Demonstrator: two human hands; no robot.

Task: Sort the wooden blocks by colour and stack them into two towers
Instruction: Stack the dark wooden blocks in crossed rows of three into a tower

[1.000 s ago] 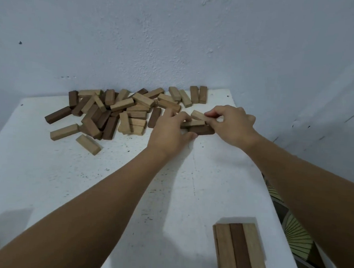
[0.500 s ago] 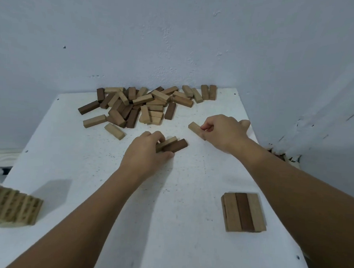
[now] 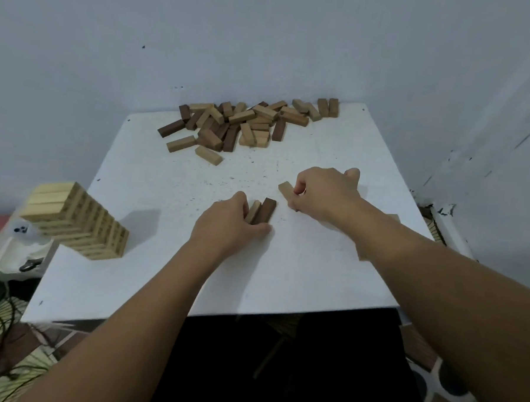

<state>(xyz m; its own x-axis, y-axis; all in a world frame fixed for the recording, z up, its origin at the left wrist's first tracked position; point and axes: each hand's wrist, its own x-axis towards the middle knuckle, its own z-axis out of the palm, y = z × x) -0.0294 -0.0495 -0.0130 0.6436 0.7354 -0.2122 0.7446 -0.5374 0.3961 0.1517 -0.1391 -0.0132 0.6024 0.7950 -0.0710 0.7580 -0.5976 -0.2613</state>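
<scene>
Left hand [image 3: 225,226] grips one pale and one dark rectangular wooden block [image 3: 260,212]. Right hand [image 3: 322,194] pinches a pale wooden block [image 3: 286,189]. Step: carrying; next, likely placing by colour.

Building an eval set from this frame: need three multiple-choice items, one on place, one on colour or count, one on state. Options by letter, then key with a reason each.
1. Where is the loose block pile on the white table?
A. At the far edge, by the wall
B. At the near edge
C. On the floor

2. Which blocks does the left hand hold?
A. Two dark blocks
B. One light block and one dark block
C. Three light blocks

3. What is the right hand doing?
A. Lying flat and open on the table
B. Pinching a single light block
C. Touching the tower

Answers:
1 A: the heap lies along the table's far side, under the wall.
2 B: a pale and a brown block stick out side by side from its curled fingers.
3 B: its fingers close on one pale block; the tower of light blocks stands apart at the table's left edge.
</scene>
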